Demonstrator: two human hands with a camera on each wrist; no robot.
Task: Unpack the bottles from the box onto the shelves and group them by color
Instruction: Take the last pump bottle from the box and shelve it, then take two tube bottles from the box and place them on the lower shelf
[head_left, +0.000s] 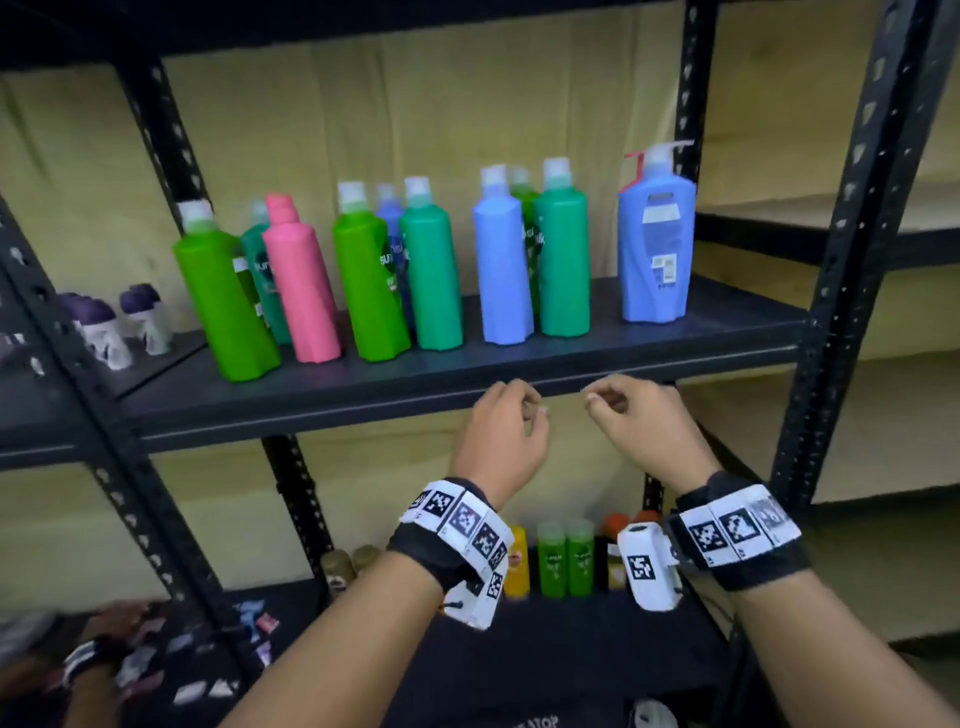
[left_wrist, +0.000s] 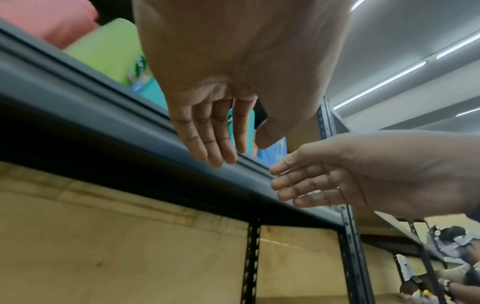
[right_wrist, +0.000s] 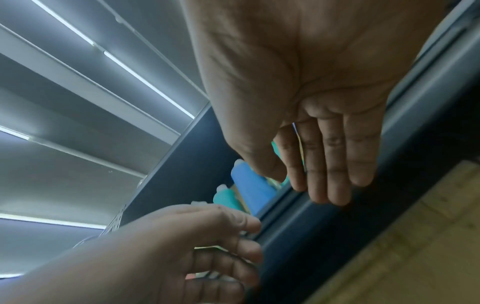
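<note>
Partial white lettering "sun" is legible on the dark green bottle (head_left: 262, 270) behind the pink bottle (head_left: 300, 280). To the right of the pink bottle, a light green bottle (head_left: 370, 275) shows "su". Other label print is too blurred to read.

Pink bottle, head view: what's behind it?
Behind the pink bottle a teal bottle shows its cap, shoulder and part of its label; its lower body is covered.

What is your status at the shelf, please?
Left hand and right hand both empty, below shelf edge. Bottles up, colors mixed: pink bottle among greens. Nothing blocking.
</note>
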